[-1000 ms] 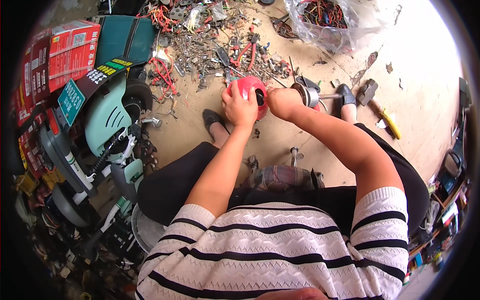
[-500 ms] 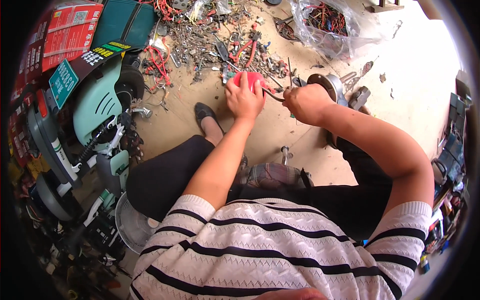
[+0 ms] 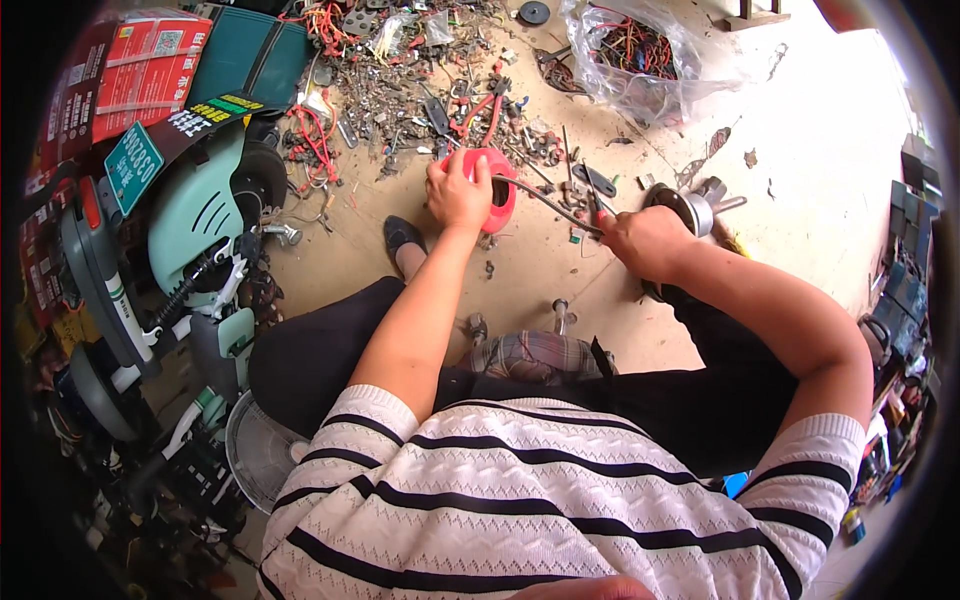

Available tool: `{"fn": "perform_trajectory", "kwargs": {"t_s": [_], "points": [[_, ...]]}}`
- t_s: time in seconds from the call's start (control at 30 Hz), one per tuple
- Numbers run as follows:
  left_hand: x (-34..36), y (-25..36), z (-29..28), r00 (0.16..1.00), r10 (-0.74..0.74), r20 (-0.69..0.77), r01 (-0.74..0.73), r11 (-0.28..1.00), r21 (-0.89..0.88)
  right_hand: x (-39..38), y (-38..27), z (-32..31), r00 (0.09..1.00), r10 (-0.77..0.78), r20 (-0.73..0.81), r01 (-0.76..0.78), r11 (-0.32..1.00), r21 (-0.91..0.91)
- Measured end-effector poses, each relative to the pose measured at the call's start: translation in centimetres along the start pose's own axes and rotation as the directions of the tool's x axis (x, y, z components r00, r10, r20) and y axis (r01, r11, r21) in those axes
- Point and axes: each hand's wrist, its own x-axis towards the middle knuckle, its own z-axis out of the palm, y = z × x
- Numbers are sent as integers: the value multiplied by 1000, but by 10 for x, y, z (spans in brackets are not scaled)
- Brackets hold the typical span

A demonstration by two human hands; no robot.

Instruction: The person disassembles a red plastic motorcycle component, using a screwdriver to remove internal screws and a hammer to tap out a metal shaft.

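Observation:
My left hand point(image 3: 460, 195) is wrapped over a hollow, rounded red housing point(image 3: 507, 203), whose dark opening faces right. Out of that opening runs a dark cable point(image 3: 545, 199), curving across to my right hand point(image 3: 648, 243). The right fingers are closed on the cable's end. A thin pointed tool with a bit of red handle point(image 3: 599, 205) sticks up from the same hand; its kind is unclear. Just beyond the right knuckles lies a round metal part point(image 3: 688, 208), partly hidden by the wrist. A dark oblong piece point(image 3: 595, 181) rests on the floor between the hands.
Small scrap parts point(image 3: 400, 100) and red-handled pliers point(image 3: 493, 112) cover the floor ahead. A clear plastic bag of wires point(image 3: 640, 50) stands at the far right. On the left are a pale green scooter point(image 3: 195, 210) and a red carton point(image 3: 150, 65); a clear round fan guard point(image 3: 262, 450) is near my leg.
My hands have moved apart, the left slightly left and the right to the right and nearer me. More cable shows between them, and the red housing's opening has turned into view.

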Motion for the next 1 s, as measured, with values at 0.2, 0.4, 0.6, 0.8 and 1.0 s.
{"fn": "perform_trajectory", "kwargs": {"t_s": [0.2, 0.4, 0.6, 0.8, 1.0], "points": [[11, -13, 1, 996, -29, 82, 34, 998, -62, 36, 65, 25, 974, 224, -38, -225, 973, -42], [3, -26, -4, 999, 32, 32, -27, 990, -142, 70, 89, 57, 969, 241, -61, -240, 971, 14], [-8, -21, -7, 999, 42, 34, -39, 995, -94, 92, 71, 55, 917, 306, 255, -336, 938, 81], [-12, -7, -9, 996, 78, 36, -77, 997, -32, 155, -21, 41, 969, 246, -2, -208, 825, 526], [-15, 1, -8, 998, 68, 15, -67, 997, -45, 175, -41, 45, 961, 274, -36, -233, 873, 428]]}}
